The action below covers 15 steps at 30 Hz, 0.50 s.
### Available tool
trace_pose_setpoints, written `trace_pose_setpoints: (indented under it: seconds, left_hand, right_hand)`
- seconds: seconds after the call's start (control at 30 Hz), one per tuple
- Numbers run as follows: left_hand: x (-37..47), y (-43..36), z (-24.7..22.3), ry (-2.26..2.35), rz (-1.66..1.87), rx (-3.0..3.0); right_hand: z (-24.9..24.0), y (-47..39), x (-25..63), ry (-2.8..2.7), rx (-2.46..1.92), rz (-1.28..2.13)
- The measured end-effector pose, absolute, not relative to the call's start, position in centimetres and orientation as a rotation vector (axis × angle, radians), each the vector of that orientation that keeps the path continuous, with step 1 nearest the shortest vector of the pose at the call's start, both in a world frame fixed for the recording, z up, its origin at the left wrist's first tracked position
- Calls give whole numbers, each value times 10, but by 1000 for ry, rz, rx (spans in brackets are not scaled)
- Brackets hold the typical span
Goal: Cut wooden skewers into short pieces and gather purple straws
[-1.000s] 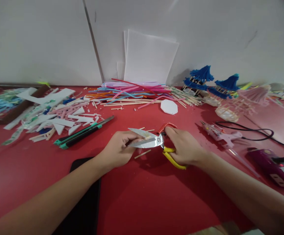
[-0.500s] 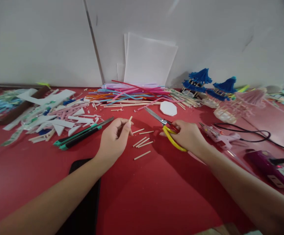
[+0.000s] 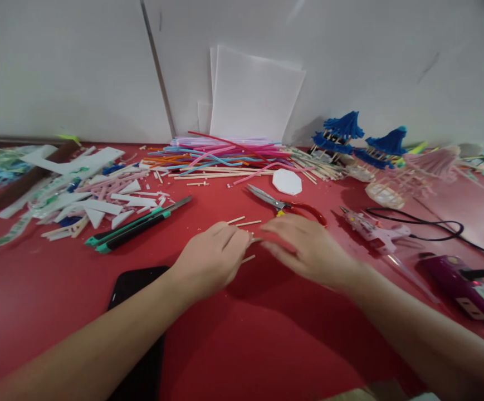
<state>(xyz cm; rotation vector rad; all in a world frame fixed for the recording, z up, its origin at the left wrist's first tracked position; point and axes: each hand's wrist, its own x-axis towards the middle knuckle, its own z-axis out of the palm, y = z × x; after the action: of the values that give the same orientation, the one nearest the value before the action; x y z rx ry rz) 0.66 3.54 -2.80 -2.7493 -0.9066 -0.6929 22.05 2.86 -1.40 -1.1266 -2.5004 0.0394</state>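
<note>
My left hand [image 3: 214,257] is closed low over the table, its fingertips on a short wooden stick [image 3: 257,240] whose end pokes out to the right. My right hand [image 3: 308,249] is a little blurred; its thumb and fingers are apart, close to that end, with nothing seen in its grasp. Several more cut wooden sticks [image 3: 248,223] lie around and partly under the left hand. Just beyond the right hand rests a pair of scissors [image 3: 269,199], with red and yellow handles, the yellow one mostly hidden by that hand.
A green-black utility knife [image 3: 139,227] and white scraps [image 3: 99,207] lie left, above a black phone [image 3: 135,284]. Colourful pipe cleaners [image 3: 225,153] and a white octagon [image 3: 287,182] are behind. At right are a glue gun [image 3: 377,231], its cable, a purple power strip [image 3: 461,287] and blue-roofed models [image 3: 342,133].
My right hand has let go of the scissors, which now lie on the table, and has moved left. My left hand has moved right and down with its stick, over the loose sticks.
</note>
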Motion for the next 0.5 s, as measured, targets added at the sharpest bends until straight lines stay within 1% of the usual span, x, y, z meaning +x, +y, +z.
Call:
trace_pose_setpoints:
  seconds: [0.1,0.23,0.33,0.5]
  left_hand:
    - [6,34,-26,-788,-658,-2707]
    - [6,32,-27,-824,-599,-2683]
    - [8,30,-27,-911,-477,-2759]
    - [12,27,-23,-1038,-220,-2877]
  right_hand:
    - [-16,20,207,-2611,-1044,5]
    - [-17,18,202,-2709,-1132,-51]
    - [-14,17,200,-2796,-1221,-63]
    - [-9,16,199,-2897,-1223,-159]
